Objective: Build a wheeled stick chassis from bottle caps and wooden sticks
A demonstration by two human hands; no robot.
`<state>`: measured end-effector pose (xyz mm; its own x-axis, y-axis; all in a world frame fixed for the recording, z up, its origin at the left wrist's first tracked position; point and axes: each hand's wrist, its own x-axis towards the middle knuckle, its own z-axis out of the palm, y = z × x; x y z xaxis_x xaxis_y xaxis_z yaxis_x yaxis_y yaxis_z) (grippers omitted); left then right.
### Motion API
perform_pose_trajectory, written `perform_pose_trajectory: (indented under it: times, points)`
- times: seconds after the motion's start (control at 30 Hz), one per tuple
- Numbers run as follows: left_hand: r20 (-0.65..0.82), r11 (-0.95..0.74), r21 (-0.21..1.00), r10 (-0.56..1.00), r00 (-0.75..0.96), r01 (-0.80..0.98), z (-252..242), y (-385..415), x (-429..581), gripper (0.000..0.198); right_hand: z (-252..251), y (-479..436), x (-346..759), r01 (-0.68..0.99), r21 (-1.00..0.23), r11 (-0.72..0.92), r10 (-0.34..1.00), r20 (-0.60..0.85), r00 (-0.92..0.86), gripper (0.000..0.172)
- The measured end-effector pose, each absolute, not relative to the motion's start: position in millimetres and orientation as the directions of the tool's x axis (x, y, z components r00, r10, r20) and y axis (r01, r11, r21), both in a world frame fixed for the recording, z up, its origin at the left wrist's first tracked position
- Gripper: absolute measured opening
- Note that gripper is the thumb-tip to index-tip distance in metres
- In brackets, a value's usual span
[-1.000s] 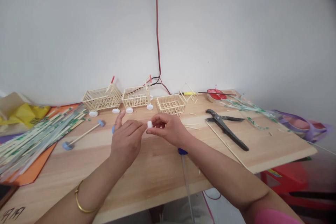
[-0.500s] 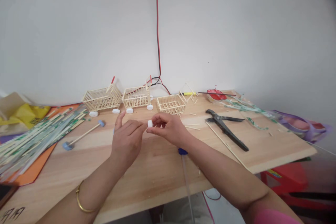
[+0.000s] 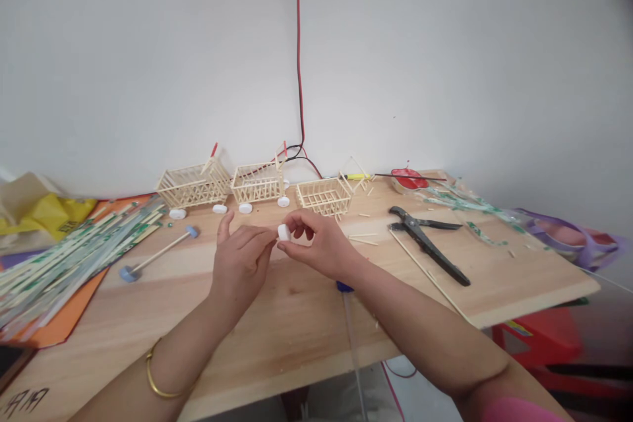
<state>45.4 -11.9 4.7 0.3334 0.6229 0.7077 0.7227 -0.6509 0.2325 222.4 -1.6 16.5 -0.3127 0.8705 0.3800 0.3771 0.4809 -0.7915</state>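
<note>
Between my hands, above the table, is a small white wheel [image 3: 283, 232], pinched between the thumb and fingers of my right hand [image 3: 319, 245]. My left hand [image 3: 242, 258] meets the wheel from the other side. Its fingers are pressed together and its thumb sticks up; what they pinch, if anything, is hidden. Just behind stands a little stick basket [image 3: 324, 197] without wheels. Two stick carts, one at left [image 3: 192, 186] and one in the middle [image 3: 258, 183], stand on white wheels with red-tipped handles. A stick axle with blue wheels [image 3: 161, 254] lies left of my left hand.
Black cutters [image 3: 430, 244] and a long thin stick [image 3: 430, 275] lie at right. Wrapped sticks [image 3: 79, 257] cover an orange sheet [image 3: 74, 308] at left. A red-filled dish [image 3: 409, 179] sits at the back. Under my right forearm is a blue piece [image 3: 345, 287].
The white wheel has tilted so that more of its round face shows. My hands have stayed nearly in place, and the view has shifted slightly.
</note>
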Motion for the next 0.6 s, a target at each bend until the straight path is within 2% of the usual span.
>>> perform_pose_trajectory:
  times: [0.17,0.33,0.5,0.6]
  points:
    - [0.555,-0.549,0.504,0.797,0.236,0.667,-3,-10,45,0.014,16,0,222,0.384,-0.767,0.513,0.851,0.398,-0.342,0.022]
    - [0.504,-0.497,0.649,0.848,0.164,0.576,1,-8,45,0.016,18,-2,222,0.363,-0.746,0.559,0.823,0.443,-0.355,0.026]
    - [0.31,-0.324,0.875,0.946,0.097,0.36,6,-10,46,0.018,21,-2,221,0.307,-0.713,0.631,0.769,0.522,-0.368,0.028]
    - [0.24,-0.255,0.931,0.967,0.087,0.26,3,-10,47,0.019,20,0,221,0.305,-0.695,0.651,0.753,0.54,-0.376,0.028]
